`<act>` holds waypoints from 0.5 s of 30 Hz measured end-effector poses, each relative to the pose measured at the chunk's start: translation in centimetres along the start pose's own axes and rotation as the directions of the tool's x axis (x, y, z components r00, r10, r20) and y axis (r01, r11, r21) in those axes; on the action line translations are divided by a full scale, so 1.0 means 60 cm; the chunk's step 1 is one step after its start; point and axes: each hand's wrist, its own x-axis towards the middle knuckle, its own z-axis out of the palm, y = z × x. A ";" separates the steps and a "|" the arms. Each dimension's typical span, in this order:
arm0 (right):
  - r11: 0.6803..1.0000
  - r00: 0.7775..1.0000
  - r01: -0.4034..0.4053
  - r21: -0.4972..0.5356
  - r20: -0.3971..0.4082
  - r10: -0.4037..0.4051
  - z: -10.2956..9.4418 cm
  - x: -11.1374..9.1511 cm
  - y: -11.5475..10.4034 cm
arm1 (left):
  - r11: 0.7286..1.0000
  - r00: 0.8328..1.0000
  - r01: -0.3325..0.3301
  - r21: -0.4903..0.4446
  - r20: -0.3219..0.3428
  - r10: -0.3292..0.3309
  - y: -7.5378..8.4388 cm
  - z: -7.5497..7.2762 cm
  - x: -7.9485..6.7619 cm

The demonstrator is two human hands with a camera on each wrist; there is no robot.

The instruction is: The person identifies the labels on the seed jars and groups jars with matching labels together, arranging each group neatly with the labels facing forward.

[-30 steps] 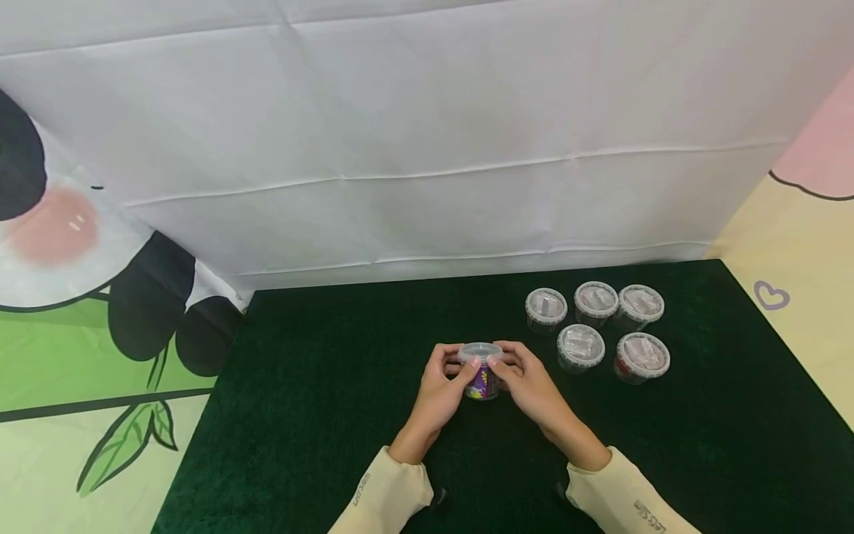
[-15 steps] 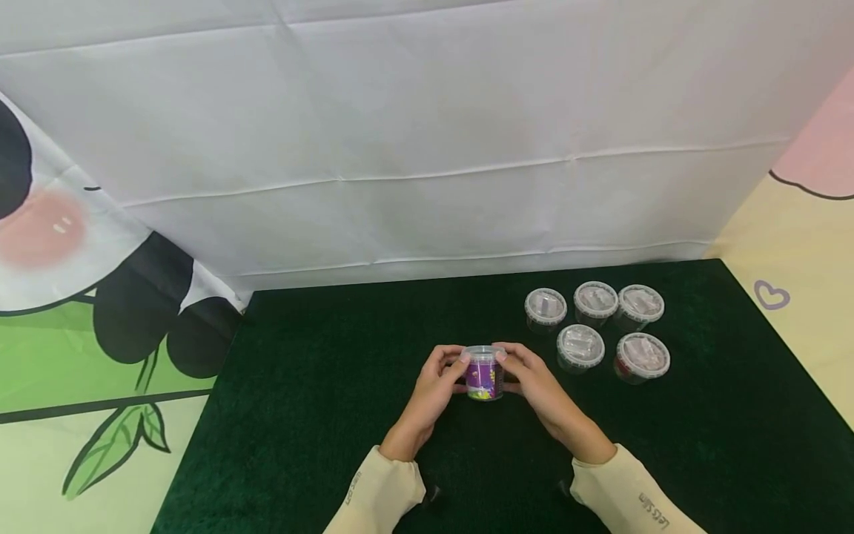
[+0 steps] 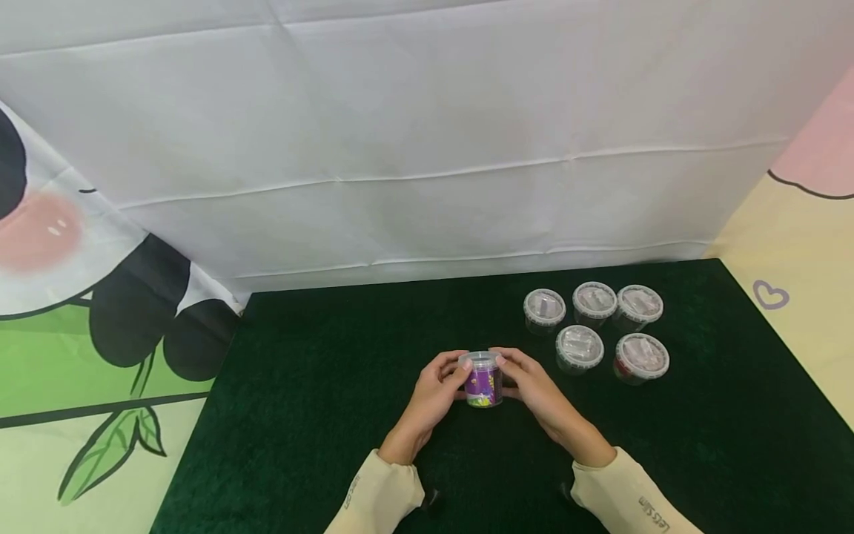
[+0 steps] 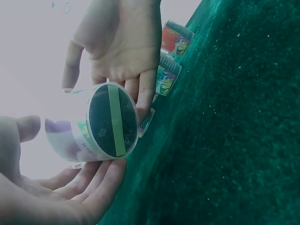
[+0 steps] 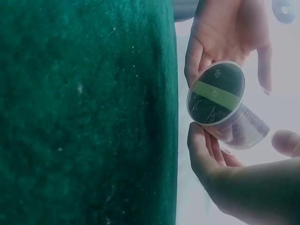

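Observation:
A clear plastic tub with a purple label and a translucent top is held between both hands at the middle of the table. My left hand grips its left side, thumb near the upper rim and fingers behind. On the opposite side, my right hand holds it the same way. From the left wrist, the tub's round base shows, dark with a pale green strip across it. The right wrist view also catches this underside, tilted toward the camera and raised off the green cloth.
Several similar lidded tubs stand in a group at the right, the nearest being a front tub and a reddish one. Dark green cloth covers the table. A white curtain hangs behind, with printed cloth at both sides.
The tub has turned so its purple label faces front. My thumbs have moved apart toward its sides, and the hands have come slightly closer to me. The grouped tubs stay put.

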 end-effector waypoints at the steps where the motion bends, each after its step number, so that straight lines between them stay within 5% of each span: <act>1: 1.000 1.000 0.003 -0.007 -0.010 -0.003 0.002 0.000 -0.001 | 1.000 1.000 -0.007 0.002 -0.009 0.007 0.000 0.000 0.000; 15: 0.983 0.990 0.049 -0.176 -0.122 -0.071 0.025 -0.005 -0.005 | 0.983 0.973 -0.120 0.137 -0.179 0.144 -0.003 0.026 -0.004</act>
